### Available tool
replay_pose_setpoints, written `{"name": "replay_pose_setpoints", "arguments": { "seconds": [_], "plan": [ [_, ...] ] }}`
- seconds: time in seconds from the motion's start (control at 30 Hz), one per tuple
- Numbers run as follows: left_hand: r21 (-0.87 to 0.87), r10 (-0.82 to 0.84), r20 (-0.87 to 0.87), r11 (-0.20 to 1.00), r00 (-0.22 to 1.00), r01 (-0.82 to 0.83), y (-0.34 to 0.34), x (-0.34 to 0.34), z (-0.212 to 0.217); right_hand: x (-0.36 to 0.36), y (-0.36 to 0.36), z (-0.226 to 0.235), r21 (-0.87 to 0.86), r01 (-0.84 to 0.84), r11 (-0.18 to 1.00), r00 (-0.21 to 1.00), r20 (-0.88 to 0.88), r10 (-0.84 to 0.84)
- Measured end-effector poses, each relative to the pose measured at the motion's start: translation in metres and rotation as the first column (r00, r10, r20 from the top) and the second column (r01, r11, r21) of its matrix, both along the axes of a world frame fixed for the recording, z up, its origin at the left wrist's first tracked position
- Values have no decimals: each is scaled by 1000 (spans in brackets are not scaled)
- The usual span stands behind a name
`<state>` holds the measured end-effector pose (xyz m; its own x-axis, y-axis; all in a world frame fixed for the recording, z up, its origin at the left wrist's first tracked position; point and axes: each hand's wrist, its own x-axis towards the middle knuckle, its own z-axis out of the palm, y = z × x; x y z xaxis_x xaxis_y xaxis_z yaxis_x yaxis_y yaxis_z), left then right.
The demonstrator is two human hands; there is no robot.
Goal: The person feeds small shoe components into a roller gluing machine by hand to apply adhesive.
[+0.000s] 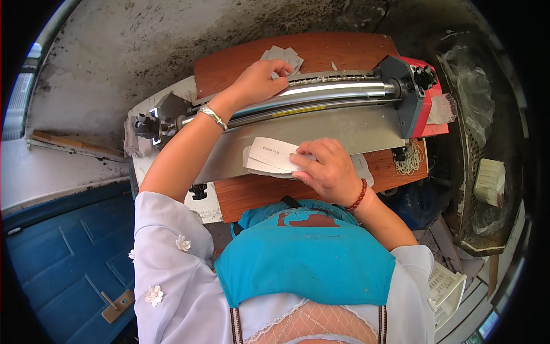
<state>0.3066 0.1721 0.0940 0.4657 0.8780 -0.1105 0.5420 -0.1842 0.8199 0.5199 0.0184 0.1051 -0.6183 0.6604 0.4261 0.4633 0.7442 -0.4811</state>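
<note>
A roller machine with a shiny steel roller (pixel 338 90) stands across the wooden table. My left hand (pixel 260 83) reaches over the roller to its far side. The fingers there are curled together beside a pile of grey flat pieces (pixel 283 56); whatever lies between the fingertips is hidden. My right hand (pixel 329 169) is closed on a stack of pale flat pieces (pixel 269 153), thumb on top, over the machine's metal feed plate (pixel 366 135). More pale pieces (pixel 361 169) lie on the table just beyond that hand, partly covered by it.
The machine's red end housing (pixel 427 97) and black knobs (pixel 147 125) flank the roller. Tangled pale strips (pixel 408 157) hang at the table's right. A rusty rack (pixel 475 200) with plastic film stands farther right, a white basket (pixel 450 292) below it. A blue door (pixel 63 246) is at left.
</note>
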Motion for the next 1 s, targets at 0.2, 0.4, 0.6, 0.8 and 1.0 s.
{"name": "replay_pose_setpoints", "arguments": {
  "seconds": [0.2, 0.4, 0.6, 0.8, 1.0],
  "plan": [
    [-19, 1, 11, 1000, 1000, -1, 0, 0, 0, 2, 5, 1, -74, -25, 997, 997, -76, 19],
    [-35, -3, 22, 999, 1000, 4, 0, 3, 1, 5, 9, -4, 1, 65, 998, 990, -128, -64],
    [-72, 9, 25, 997, 1000, -7, -3, 5, 7, 31, 14, -7, 161, 68, 985, 997, 18, -72],
    [-78, 7, 18, 997, 1000, -6, -3, 6, 8, 53, 20, -2, 282, 223, 933, 966, 62, -250],
    [-93, -13, 6, 996, 1000, 14, -2, 9, 6, 51, 0, -16, 299, 126, 946, 962, 195, -190]
  ]
}}
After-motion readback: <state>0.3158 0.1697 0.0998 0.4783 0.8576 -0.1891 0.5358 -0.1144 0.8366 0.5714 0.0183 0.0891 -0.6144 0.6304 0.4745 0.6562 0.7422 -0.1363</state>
